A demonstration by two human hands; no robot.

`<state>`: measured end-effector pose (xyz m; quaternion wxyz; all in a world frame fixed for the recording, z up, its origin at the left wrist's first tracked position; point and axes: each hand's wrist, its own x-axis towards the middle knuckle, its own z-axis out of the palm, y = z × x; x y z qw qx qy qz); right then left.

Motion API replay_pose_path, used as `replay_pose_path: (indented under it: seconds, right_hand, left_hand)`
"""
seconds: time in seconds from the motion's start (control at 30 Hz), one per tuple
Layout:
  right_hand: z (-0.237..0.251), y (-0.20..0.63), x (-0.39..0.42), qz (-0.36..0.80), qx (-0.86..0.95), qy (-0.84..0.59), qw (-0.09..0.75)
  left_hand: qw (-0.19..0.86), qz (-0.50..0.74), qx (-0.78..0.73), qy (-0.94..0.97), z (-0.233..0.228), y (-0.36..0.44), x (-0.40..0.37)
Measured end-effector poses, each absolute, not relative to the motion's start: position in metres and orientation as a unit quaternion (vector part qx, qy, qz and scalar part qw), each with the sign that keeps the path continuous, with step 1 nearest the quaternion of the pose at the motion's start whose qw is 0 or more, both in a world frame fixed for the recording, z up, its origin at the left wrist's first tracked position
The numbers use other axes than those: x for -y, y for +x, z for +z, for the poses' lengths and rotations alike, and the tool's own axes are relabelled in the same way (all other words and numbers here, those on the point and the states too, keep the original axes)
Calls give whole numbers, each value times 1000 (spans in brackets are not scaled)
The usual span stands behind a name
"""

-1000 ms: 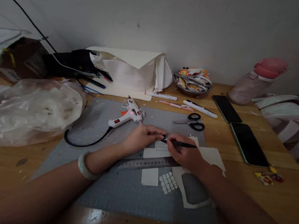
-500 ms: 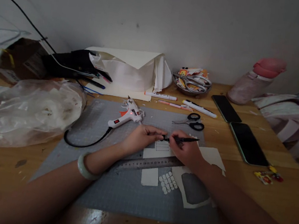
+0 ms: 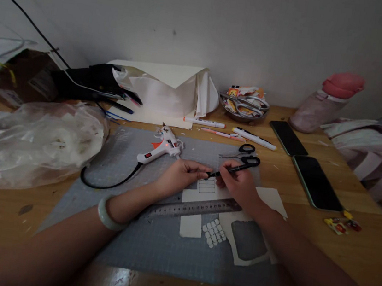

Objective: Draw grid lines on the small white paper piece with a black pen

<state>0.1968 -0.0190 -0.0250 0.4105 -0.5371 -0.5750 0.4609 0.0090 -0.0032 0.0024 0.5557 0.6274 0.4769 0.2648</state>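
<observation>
My right hand [image 3: 237, 181] grips a slim black pen [image 3: 234, 169], slanting down to the left, its lower end close to my left fingertips. My left hand [image 3: 187, 175] is closed, thumb against fingers, on a small black piece [image 3: 206, 177] that looks like a pen cap. Below both hands is white paper [image 3: 191, 195] with a ruled box of lines drawn on it. A steel ruler [image 3: 193, 207] lies across the paper. Nearer me are a small white paper piece [image 3: 191, 226], several rounded white pieces [image 3: 214, 233] and a cut-out paper frame [image 3: 234, 248].
A glue gun [image 3: 160, 147] with a lit red light and black-handled scissors [image 3: 249, 160] lie on the grey cutting mat [image 3: 122, 250]. Markers [image 3: 254, 138], a bowl [image 3: 243, 117], two phones [image 3: 316, 182], a bottle [image 3: 316, 112] and a plastic bag [image 3: 48, 144] surround it.
The pen has tilted, its right end rising and its left end dropping toward my left fingers. My right hand has shifted slightly up and right; my left hand stays nearly still.
</observation>
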Motion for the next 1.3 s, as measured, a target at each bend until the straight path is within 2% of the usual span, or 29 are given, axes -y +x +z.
replay_pose_path:
  seconds: [0.43,0.8,1.1,1.3]
  right_hand:
    - [-20,196,17,480,563,-543,397]
    - [-22,195,14,491,532,-548,419]
    - [-23,194,14,492,544,-534,421]
    - [-26,196,14,493,558,-528,409]
  left_hand:
    - [555,282,-473,624,2,9,4]
    - [560,303,-475,608,5,11,4]
    - [468,466,-499,560,-9,0,2]
    - [477,451,-485,577,-7,-1,3]
